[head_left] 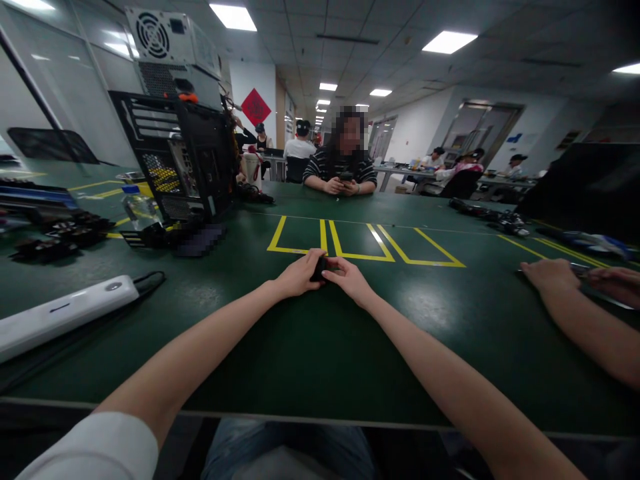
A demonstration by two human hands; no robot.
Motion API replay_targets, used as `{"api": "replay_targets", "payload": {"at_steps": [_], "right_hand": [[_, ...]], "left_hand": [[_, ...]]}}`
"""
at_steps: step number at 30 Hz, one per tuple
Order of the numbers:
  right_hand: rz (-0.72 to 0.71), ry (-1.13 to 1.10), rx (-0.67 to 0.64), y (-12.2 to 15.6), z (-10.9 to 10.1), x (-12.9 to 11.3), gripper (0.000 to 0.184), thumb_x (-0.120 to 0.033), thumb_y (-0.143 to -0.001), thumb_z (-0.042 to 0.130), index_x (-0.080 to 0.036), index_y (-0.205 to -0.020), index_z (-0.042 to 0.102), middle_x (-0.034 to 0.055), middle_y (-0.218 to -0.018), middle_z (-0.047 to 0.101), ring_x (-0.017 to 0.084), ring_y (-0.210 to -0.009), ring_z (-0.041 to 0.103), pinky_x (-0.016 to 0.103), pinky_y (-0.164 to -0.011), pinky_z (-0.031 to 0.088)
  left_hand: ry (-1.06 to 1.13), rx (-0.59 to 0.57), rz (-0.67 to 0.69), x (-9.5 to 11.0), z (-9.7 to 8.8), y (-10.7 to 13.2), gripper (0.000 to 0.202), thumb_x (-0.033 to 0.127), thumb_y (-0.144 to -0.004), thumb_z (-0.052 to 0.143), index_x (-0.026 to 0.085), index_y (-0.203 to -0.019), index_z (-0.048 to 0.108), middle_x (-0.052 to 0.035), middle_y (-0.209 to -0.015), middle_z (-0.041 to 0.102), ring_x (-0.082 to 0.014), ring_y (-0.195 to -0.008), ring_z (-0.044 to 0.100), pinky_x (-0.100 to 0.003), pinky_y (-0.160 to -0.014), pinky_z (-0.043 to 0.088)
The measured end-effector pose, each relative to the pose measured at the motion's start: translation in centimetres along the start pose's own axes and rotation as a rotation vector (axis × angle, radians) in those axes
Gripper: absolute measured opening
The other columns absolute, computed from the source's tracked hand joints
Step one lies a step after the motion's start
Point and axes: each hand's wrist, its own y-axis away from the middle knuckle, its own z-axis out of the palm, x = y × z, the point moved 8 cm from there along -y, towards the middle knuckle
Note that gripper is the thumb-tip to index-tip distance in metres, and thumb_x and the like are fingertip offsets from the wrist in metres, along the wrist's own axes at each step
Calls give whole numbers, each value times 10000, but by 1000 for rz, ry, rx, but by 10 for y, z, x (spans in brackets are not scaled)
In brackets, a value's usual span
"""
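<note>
Head view shows a small black object [319, 269], plain and partly covered.

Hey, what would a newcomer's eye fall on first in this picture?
Probably the bare left hand holding a small black object at the centre, with the right hand meeting it near the yellow tape outlines. Next, perhaps the black computer case at left, a silver box with a fan grille above it, and the red diamond sign behind.

A single head camera looks forward and down across the green table [280, 360] from its near side.
</note>
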Motion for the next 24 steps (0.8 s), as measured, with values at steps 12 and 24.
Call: {"api": "replay_targets", "payload": {"at_steps": [12, 24], "right_hand": [[-57, 83, -13, 3, 13, -8, 247, -223, -688, 499, -197, -934, 513, 12, -941, 558, 138, -876, 530, 313, -839, 403], [-111, 0, 18, 4, 15, -15, 268, -252, -645, 589, -206, -898, 513, 12, -967, 538, 155, -981, 503, 316, -884, 386]], "left_hand": [[-62, -56, -135, -4, -3, 13, 570, 335, -702, 551, 220, -1135, 199, -96, -1173, 341, -228, -879, 547, -349, -687, 454], [-54, -38, -116, -7, -3, 12, 572, 386, -706, 537, 216, -1140, 205, -101, -1175, 351, -231, -847, 560, -334, -649, 458]]}}
